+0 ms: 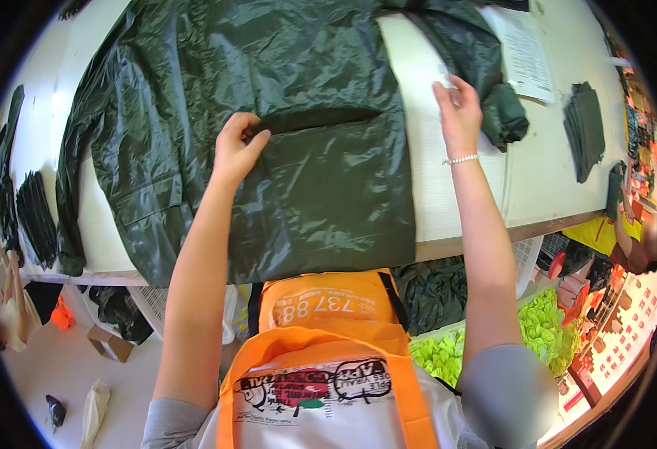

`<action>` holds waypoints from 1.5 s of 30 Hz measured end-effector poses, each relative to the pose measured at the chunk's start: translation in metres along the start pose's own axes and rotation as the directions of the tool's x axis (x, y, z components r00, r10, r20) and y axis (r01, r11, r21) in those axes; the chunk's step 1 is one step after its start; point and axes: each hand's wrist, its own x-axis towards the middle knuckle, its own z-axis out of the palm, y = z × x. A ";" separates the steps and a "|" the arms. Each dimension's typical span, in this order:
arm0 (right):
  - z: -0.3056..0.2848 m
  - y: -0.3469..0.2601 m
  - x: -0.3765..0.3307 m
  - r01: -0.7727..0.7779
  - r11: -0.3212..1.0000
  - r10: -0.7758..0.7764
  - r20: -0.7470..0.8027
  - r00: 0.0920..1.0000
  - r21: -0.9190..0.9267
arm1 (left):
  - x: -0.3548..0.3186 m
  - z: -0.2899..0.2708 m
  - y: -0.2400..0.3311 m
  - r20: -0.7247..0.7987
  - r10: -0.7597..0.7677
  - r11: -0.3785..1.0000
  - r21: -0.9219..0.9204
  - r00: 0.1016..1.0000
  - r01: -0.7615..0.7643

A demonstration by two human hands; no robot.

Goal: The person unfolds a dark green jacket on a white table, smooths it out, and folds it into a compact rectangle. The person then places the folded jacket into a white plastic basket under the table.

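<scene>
A glossy dark green rain jacket (306,67) lies spread over the white table, its lower hem reaching the near edge. A long slit-like pocket opening crosses its front panel. At the left end of that opening, my left hand (239,148) is closed, thumb and forefinger pinching the fabric edge. My right hand (461,120), with a beaded bracelet at the wrist, hovers over the bare table strip beside a bunched dark green sleeve (504,112). Its fingers are bent, with thumb and forefinger apart, and I see nothing held.
Folded dark green pieces (584,131) lie at the right, near a printed paper sheet (519,52). A stack of dark strips (35,217) sits at the left. Below the table are a cardboard box (109,344) and bright yellow-green garments (545,325). Other people are at both sides.
</scene>
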 end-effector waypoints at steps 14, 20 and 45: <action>-0.149 0.055 0.004 -0.332 0.926 0.339 -0.012 0.941 0.177 | -0.054 0.106 0.141 -0.030 0.180 0.984 0.008 0.983 -0.180; -0.122 -0.030 -0.131 -0.626 0.574 0.424 0.463 0.779 0.527 | -0.029 0.140 0.201 0.183 -0.148 0.774 -0.590 0.972 0.229; -0.115 -0.120 -0.101 0.374 0.916 -0.397 0.467 0.790 0.146 | -0.091 0.090 0.259 0.268 -0.055 0.774 -0.597 0.962 0.211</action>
